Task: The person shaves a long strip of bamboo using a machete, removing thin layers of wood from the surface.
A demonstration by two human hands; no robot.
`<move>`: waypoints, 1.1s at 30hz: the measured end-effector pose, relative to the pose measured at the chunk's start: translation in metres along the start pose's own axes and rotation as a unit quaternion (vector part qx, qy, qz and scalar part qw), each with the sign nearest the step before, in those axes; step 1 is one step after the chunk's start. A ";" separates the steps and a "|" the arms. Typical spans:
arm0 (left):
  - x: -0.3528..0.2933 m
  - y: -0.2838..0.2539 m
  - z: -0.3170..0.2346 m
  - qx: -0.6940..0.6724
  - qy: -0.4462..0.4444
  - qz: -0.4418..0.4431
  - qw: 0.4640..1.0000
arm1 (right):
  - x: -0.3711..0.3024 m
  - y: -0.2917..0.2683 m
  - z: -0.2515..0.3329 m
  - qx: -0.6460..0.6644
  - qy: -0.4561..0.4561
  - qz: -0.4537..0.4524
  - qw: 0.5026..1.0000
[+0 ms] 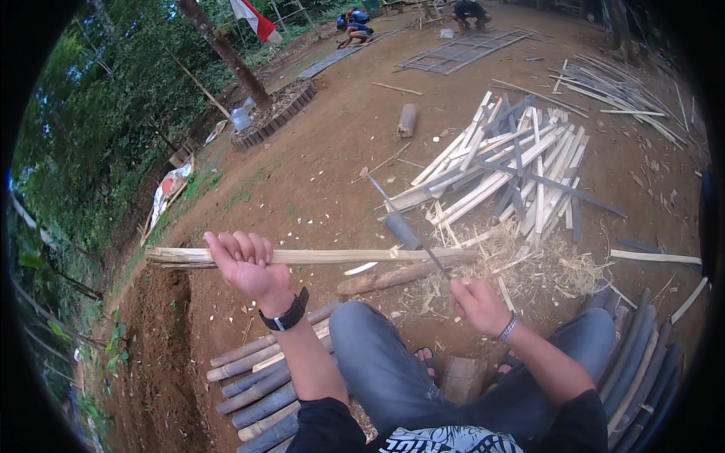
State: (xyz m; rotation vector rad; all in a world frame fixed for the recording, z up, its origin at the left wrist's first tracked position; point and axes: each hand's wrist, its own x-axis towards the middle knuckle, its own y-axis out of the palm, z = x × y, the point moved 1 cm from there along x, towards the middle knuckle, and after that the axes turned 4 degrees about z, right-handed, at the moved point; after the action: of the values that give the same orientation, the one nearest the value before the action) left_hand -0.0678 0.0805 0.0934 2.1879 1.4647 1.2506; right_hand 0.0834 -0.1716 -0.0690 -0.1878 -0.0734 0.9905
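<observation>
A long, pale strip of split bamboo (340, 257) lies crosswise in front of me, its rough, frayed end at the left. My left hand (253, 264) is closed around it near that end, palm up. My right hand (481, 308) is in a fist, gripping a knife whose narrow dark blade (436, 262) points up and left to the strip's right part; the handle is hidden in my fingers. Just beyond the strip lies a dark grey cylinder (402, 230), with a thin blade-like piece (382, 195) in line past it. A brown wooden pole (385, 279) rests beneath on the ground.
Split bamboo strips (521, 162) are heaped ahead right, with curly shavings (498, 260) nearer. Bamboo poles lie at my left (264, 392) and right (642, 362). A short log (408, 121) lies farther off. Other people (356, 30) crouch in the distance beside a bamboo lattice (464, 51).
</observation>
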 end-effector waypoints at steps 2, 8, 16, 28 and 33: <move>0.003 0.003 -0.006 0.007 0.011 0.013 1.000 | -0.003 0.026 0.006 -0.010 0.007 0.036 0.999; -0.002 0.007 0.003 0.022 -0.029 0.006 0.999 | -0.014 0.100 -0.033 0.089 0.096 0.059 0.990; -0.009 -0.010 -0.005 0.027 -0.052 0.032 0.998 | 0.005 0.107 -0.095 0.124 0.234 0.020 0.964; -0.024 -0.002 -0.008 -0.001 -0.054 0.084 0.995 | -0.004 0.121 -0.099 0.124 0.065 0.003 0.990; -0.031 -0.015 -0.011 -0.035 -0.062 0.133 0.989 | 0.005 0.111 -0.113 0.228 0.257 -0.020 0.939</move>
State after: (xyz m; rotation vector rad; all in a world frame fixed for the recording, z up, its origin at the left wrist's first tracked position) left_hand -0.0903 0.0582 0.0751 2.4247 1.0931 1.1958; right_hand 0.0112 -0.1218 -0.2009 -0.0121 0.6262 0.8659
